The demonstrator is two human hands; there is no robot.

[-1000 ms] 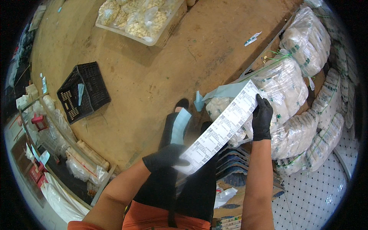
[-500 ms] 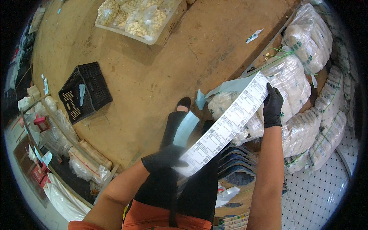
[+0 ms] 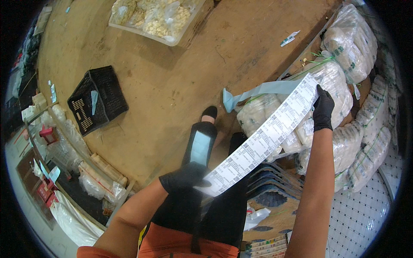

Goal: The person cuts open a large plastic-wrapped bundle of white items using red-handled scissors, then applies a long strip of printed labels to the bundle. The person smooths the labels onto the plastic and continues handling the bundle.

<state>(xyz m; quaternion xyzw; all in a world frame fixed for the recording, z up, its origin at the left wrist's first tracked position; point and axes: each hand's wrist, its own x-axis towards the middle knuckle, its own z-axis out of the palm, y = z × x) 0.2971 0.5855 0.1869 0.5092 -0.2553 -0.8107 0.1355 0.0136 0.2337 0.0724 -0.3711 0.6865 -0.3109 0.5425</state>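
A long strip of white printed labels (image 3: 262, 139) stretches diagonally between my two black-gloved hands. My left hand (image 3: 185, 178) is closed on its lower end, above my lap. At the upper right end, my right hand (image 3: 323, 108) pinches the strip's edge; its fingertips are partly behind the paper. From the strip's upper end a pale blue backing ribbon (image 3: 262, 89) trails left to a curl above the floor. A second piece of blue backing (image 3: 200, 147) hangs past my left hand over my leg. Beyond the strip lie clear plastic bags of white packs (image 3: 258, 116).
A black crate (image 3: 98, 101) lies on the brown floor to the left. At the top stands a white crate (image 3: 172, 42) of bagged pale pieces. Stacked bags (image 3: 350, 43) line the right side, and a cluttered rack (image 3: 86, 159) stands at the lower left.
My right hand has moved outward to the right, and the strip's upper end went with it. The blue ribbon has shifted and stretched out. My left hand has stayed nearly in place.
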